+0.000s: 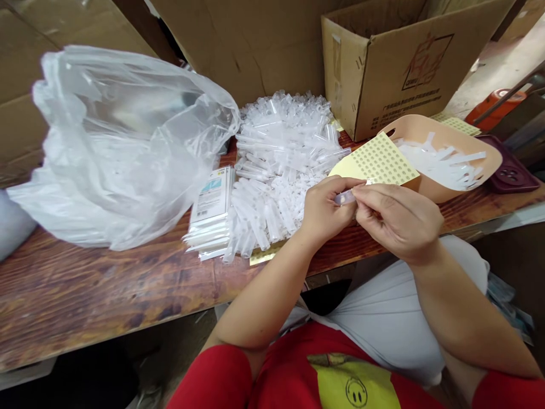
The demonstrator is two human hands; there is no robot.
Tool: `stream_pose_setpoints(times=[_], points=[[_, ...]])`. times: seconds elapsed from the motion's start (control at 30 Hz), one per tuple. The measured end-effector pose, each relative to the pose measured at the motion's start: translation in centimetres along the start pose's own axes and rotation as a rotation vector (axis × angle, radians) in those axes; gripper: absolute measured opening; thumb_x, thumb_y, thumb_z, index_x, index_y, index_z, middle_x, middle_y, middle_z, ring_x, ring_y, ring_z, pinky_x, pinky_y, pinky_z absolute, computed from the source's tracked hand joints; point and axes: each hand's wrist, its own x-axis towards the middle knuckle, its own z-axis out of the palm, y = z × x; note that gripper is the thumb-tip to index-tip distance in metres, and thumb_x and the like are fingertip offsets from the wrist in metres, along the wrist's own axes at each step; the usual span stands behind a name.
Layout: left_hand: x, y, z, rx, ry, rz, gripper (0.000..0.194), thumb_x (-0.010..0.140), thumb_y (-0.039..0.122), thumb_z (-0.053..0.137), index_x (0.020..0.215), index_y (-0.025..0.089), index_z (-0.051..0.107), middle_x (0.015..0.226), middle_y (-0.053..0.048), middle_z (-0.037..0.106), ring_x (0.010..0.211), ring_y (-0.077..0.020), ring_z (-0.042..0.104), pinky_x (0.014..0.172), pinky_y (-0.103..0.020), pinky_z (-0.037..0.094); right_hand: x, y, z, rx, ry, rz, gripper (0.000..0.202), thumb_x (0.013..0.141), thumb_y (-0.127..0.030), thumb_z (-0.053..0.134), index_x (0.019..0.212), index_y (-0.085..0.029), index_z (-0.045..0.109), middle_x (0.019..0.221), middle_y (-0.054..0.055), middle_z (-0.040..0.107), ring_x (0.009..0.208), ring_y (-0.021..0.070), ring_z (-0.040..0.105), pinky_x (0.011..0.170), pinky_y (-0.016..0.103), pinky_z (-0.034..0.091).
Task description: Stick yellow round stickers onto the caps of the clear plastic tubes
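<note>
My left hand grips a small clear plastic tube near the table's front edge. Fingers of my right hand are pinched together at the tube's right end, touching it; whether they hold anything else is hidden. Just behind both hands lies a yellow sheet of small round stickers, leaning on the rim of a peach plastic basket. Left of my hands spreads a large heap of translucent plastic tubes, with small white pieces mixed in at its front.
A big clear plastic bag stands on the wooden table at left. Flat printed packets are stacked beside the heap. A cardboard box rises behind, with a dark red tray at far right.
</note>
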Motion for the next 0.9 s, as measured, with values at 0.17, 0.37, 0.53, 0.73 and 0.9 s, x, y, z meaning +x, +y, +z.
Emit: stream_pose_setpoints(times=[0.17,0.37,0.53,0.73,0.9], points=[[0.02,-0.17,0.07,-0.022,0.007,0.025,0.020,0.083,0.017,0.063,0.094,0.017,0.079,0.092,-0.004,0.080,0.084,-0.0165,0.073,0.080,-0.028,0.057,-0.12,0.19,-0.06,0.027,-0.021,-0.008,0.023,0.091,-0.007,0.065,0.113,-0.008,0.067,0.098,0.015,0.078,0.095,0.0235,0.076,0.089,0.035,0.065],[-0.02,-0.21,0.13,-0.026,0.010,0.027,0.020,0.081,0.013,0.063,0.094,0.018,0.078,0.095,-0.004,0.080,0.087,-0.0171,0.074,0.083,-0.028,0.057,-0.01,0.30,-0.25,0.032,-0.037,-0.013,0.023,0.092,-0.007,0.063,0.114,-0.014,0.067,0.100,0.010,0.078,0.095,0.0209,0.076,0.088,0.033,0.065],[-0.04,-0.16,0.11,-0.061,0.007,0.042,0.020,0.081,0.012,0.064,0.094,0.017,0.078,0.095,-0.006,0.081,0.088,-0.0178,0.074,0.083,-0.028,0.058,0.06,0.27,-0.25,0.055,-0.027,-0.002,0.025,0.090,-0.006,0.064,0.114,-0.013,0.067,0.100,0.010,0.078,0.092,0.0207,0.076,0.089,0.033,0.065],[-0.17,-0.12,0.24,-0.062,0.010,0.006,0.022,0.080,0.011,0.063,0.093,0.019,0.078,0.096,-0.004,0.081,0.090,-0.0176,0.075,0.086,-0.029,0.058,0.10,0.18,-0.26,0.095,-0.035,-0.001,0.026,0.089,-0.005,0.065,0.114,-0.013,0.067,0.100,0.010,0.078,0.094,0.0204,0.075,0.089,0.031,0.064],[-0.23,-0.31,0.25,-0.108,0.006,-0.021,0.025,0.079,0.012,0.060,0.094,0.018,0.079,0.098,-0.005,0.081,0.093,-0.0187,0.075,0.088,-0.031,0.058,0.29,0.09,-0.19,0.120,-0.046,-0.027,0.029,0.086,-0.004,0.064,0.114,-0.010,0.066,0.101,0.013,0.077,0.093,0.0231,0.074,0.086,0.035,0.064]])
